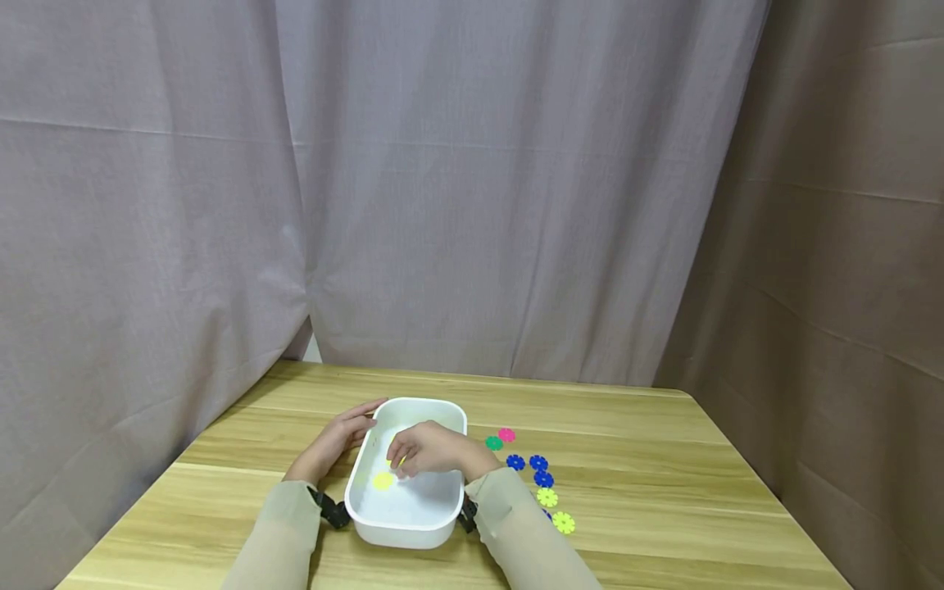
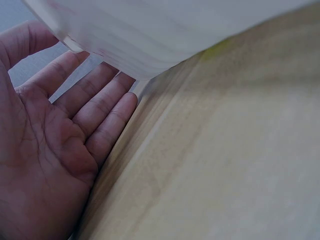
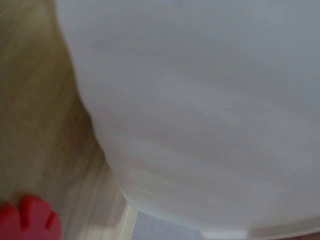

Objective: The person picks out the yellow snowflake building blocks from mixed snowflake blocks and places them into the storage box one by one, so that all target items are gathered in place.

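Note:
A white tray (image 1: 406, 537) stands on the wooden table, with a yellow disc (image 1: 383, 481) lying flat inside it. My left hand (image 1: 333, 442) is at the tray's left side, its fingers extended and loosely bent against the outer wall; the left wrist view shows the open palm (image 2: 50, 145) below the tray's rim. Over the inside of the tray, my right hand (image 1: 431, 451) bends its fingers downward and pinches a yellow snowflake disc (image 1: 402, 461), which the fingers mostly cover. In the right wrist view the tray's outer wall (image 3: 200, 125) hides that hand.
To the tray's right lie flower-shaped discs: a pink one (image 1: 506, 434), a green one (image 1: 493, 443), several blue ones (image 1: 538, 463) and two yellow-green ones (image 1: 564, 523). One blue disc is partly hidden by the right sleeve (image 1: 516, 516). Grey curtains (image 1: 479, 205) hang behind the table (image 1: 664, 508).

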The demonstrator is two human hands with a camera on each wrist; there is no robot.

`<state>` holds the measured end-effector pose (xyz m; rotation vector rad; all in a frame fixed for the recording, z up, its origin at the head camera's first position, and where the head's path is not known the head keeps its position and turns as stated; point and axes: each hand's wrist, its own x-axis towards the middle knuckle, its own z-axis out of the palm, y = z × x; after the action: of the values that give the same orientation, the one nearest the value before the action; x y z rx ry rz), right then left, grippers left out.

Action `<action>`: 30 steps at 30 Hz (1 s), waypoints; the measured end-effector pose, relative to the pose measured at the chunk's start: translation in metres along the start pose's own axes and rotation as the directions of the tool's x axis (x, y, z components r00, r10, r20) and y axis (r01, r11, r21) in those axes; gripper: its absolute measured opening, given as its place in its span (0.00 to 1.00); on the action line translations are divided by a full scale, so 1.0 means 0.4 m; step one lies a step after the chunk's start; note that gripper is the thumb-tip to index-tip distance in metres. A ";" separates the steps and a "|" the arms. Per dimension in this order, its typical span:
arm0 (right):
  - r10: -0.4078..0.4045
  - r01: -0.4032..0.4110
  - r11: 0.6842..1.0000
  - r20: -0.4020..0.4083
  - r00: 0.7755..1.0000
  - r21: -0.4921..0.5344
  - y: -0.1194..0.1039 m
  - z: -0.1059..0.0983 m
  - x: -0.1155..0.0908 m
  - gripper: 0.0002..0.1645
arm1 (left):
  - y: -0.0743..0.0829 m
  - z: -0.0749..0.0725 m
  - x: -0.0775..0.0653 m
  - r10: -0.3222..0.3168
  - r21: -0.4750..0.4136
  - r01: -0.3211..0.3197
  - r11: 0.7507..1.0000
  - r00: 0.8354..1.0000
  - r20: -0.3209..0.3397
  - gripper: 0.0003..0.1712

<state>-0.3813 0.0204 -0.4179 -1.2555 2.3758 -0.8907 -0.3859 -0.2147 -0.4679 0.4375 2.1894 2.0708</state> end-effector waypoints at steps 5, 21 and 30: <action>-0.013 0.013 1.000 0.005 1.000 -0.005 -0.001 -0.001 -0.001 0.11 | 0.001 0.000 -0.002 0.001 0.005 -0.001 1.000 1.000 0.003 0.31; -0.082 0.082 0.996 -0.009 0.997 -0.031 0.000 0.000 -0.003 0.07 | -0.002 -0.001 0.000 -0.004 0.018 0.005 1.000 1.000 -0.010 0.31; -0.090 0.090 0.996 -0.043 0.995 0.011 0.011 -0.003 0.000 0.03 | -0.001 -0.004 -0.001 0.001 0.022 -0.001 1.000 1.000 -0.003 0.32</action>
<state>-0.3847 0.0227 -0.4199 -1.3610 2.3577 -0.9675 -0.3860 -0.2164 -0.4681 0.4373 2.2159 2.0518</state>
